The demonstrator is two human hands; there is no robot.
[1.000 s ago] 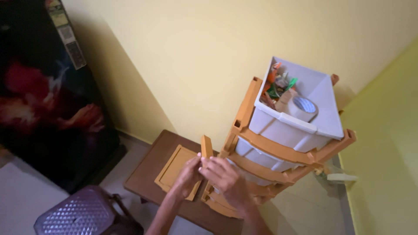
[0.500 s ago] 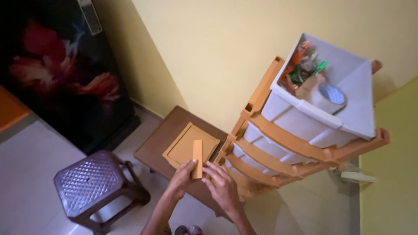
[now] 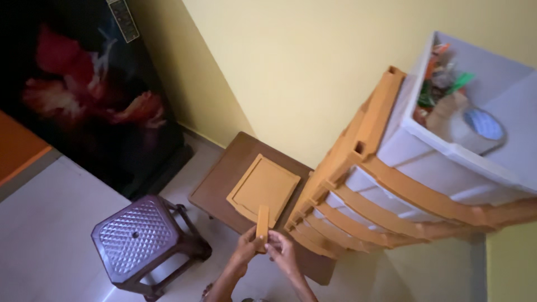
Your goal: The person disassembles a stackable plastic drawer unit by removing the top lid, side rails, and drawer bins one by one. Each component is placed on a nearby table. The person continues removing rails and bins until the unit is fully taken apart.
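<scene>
Both hands meet at the lower middle of the view, clamped on one short orange plastic bar [image 3: 262, 220]. Left hand [image 3: 247, 249] grips its lower end from the left; right hand [image 3: 281, 251] closes on the same end from the right, so the two hands touch around it.

Surroundings, largest first:

- Dark cabinet [image 3: 84, 95] with a red flower pattern, against the yellow wall [image 3: 291, 67] at upper left.
- Tall drawer unit [image 3: 369, 184] — orange frame, white drawers — just right of the hands. Its top drawer [image 3: 506, 162] is open and holds a tape roll [image 3: 482, 127] and small coloured items.
- Low brown bench [image 3: 221, 176], directly ahead of the hands and touching the foot of the drawer unit.
- Maroon plastic stool [image 3: 140, 237], left of the hands, apart from the bench.
- Flat orange square panel [image 3: 264, 187], lying on the bench.
- Bar, smallest.

Key relation: the bar's long axis runs straight away from the hands, upright in the view, its far end over the near edge of the panel. Neither hand is clearly nearer. Open floor [image 3: 50, 223] lies left, between bench and stool; the right side is closed off by the drawer frame.
</scene>
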